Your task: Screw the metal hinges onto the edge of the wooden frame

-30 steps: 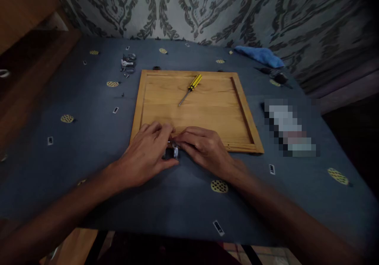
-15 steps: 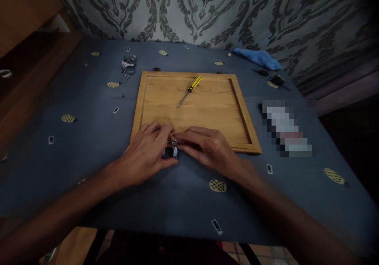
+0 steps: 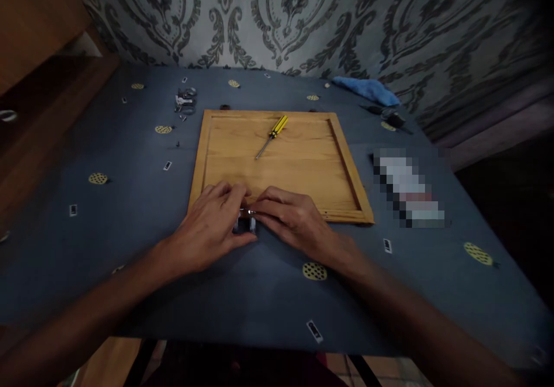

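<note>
Tabletop: curled hands, perhaps around hardware

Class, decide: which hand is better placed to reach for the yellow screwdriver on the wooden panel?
Right hand, probably: screwdriver lies beyond it, handle angled rightward; the left hand holds the metal fitting.

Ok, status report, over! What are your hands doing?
Left hand and right hand both pinching the metal fitting. Fitting sits at the wooden panel, near edge. Screwdriver lies on the panel farther back, apart from both hands.
</note>
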{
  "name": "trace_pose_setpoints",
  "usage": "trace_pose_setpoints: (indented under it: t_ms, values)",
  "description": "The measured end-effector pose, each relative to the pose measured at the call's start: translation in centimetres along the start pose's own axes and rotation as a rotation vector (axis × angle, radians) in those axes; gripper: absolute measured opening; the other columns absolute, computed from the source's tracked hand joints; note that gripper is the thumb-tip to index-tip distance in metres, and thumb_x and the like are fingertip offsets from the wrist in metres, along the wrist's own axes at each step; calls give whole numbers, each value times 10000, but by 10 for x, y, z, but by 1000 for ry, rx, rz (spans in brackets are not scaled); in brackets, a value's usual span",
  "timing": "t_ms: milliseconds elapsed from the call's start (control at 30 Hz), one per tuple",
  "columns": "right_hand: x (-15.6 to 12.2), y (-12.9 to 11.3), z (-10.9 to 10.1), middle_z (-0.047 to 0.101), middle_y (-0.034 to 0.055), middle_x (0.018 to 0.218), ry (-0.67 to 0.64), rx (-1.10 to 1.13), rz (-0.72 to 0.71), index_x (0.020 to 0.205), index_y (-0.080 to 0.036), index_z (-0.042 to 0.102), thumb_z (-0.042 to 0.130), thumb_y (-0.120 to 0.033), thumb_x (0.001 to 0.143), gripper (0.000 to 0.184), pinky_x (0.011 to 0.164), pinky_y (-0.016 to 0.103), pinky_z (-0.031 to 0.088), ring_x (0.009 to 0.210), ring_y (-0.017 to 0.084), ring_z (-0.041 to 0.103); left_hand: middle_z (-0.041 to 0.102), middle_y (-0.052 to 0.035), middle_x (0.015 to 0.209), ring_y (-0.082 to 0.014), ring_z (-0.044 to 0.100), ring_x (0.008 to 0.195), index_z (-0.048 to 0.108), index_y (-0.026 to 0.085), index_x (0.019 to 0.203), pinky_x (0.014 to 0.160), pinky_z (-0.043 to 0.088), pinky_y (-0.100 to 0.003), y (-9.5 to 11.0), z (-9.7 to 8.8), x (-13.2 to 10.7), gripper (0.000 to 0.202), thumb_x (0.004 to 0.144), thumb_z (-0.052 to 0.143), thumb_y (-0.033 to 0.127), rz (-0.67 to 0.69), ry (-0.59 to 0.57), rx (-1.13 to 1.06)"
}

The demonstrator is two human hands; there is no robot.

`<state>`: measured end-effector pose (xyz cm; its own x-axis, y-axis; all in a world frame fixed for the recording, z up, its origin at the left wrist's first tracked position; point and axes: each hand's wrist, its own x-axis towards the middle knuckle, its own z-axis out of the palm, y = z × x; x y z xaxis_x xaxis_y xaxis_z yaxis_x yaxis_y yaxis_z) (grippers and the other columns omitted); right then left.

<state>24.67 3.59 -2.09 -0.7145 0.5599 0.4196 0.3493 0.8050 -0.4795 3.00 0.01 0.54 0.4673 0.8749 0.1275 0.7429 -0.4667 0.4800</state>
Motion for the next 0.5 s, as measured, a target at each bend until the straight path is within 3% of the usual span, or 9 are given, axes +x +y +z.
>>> trace_pose_setpoints:
  t_ms: [233,500]
  values:
    - [0,5,7,770,92,982,14,-24,13,1064,-160,773,526,-228,1085,258,767,298,624,880,187,765,717,-50,1047,-311,659,1075,502,222,1132,893,539,-438,0,1,0,575,756,935,274,-4,10,7]
    - [1,5,8,764,70,927,61,0,82,1041,-149,771,626,-157,1027,146,754,280,594,843,181,761,699,-44,1077,-297,656,1082,506,229,1147,902,541,-424,-2,3,-2,577,760,932,262,-1,28,-17]
